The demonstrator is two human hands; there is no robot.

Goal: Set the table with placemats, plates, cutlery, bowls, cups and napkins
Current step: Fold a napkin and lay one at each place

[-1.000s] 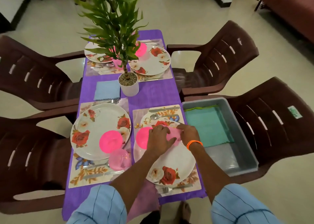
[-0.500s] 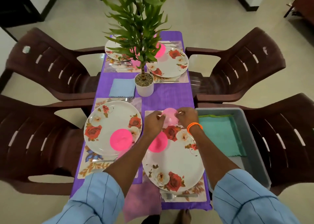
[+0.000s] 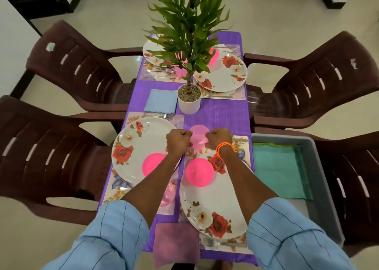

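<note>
Head view: your two forearms reach out side by side over the purple table (image 3: 217,114), both sleeves pushed up to the elbow. Your left hand (image 3: 178,140) and right hand (image 3: 220,139) are curled into fists, knuckles up, and between them they pinch the pale pink cup (image 3: 199,137), which sits mouth-down at the far edge of the near right placemat (image 3: 244,146). Each hand's fingers are folded tight against the cup's sides, thumbs tucked forward. An orange bracelet (image 3: 225,147) circles your right wrist.

Taking that cup as the landmark: just nearer you lies a bright pink bowl (image 3: 200,172), upside down on the near right plate (image 3: 213,214). To the cup's left is the near left plate (image 3: 133,148) with a second pink bowl (image 3: 152,164) partly under your left forearm. Beyond the cup stands the white plant pot (image 3: 189,101), with a folded blue napkin (image 3: 161,104) beside it. Further beyond are two more set plates, one of them the far right plate (image 3: 227,73). To the cup's right, a grey tub (image 3: 320,167) holds a teal cloth (image 3: 279,171). A fork (image 3: 221,243) lies at the near edge, below the right plate.
</note>
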